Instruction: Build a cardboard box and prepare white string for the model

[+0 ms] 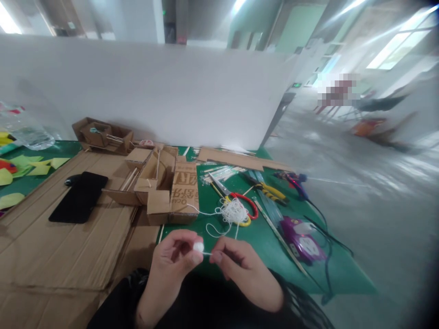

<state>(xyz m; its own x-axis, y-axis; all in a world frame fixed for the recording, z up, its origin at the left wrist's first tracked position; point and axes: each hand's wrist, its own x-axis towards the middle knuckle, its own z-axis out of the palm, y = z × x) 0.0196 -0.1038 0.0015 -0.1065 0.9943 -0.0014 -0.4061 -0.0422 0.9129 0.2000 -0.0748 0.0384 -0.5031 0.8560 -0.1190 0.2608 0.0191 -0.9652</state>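
Note:
Between the thumb and fingers of my left hand (174, 258) is a small wound ball of white string (198, 247). A short taut stretch of string runs from it to my right hand (242, 269), whose thumb and forefinger pinch the strand. Just beyond my hands a loose tangle of white string (233, 211) lies over scissors with red and yellow handles (253, 205). One strand from the tangle reaches left onto a cardboard construction (185, 192), which stands on the green table (264, 256).
A black phone (79, 197) lies on stacked cardboard (68, 246) at the left. Rightward are pliers (270, 192), a glue gun (297, 183), a purple power strip (303, 240) and cables. Thin sticks (222, 173) and another cardboard model (103, 135) sit near the white partition (147, 87).

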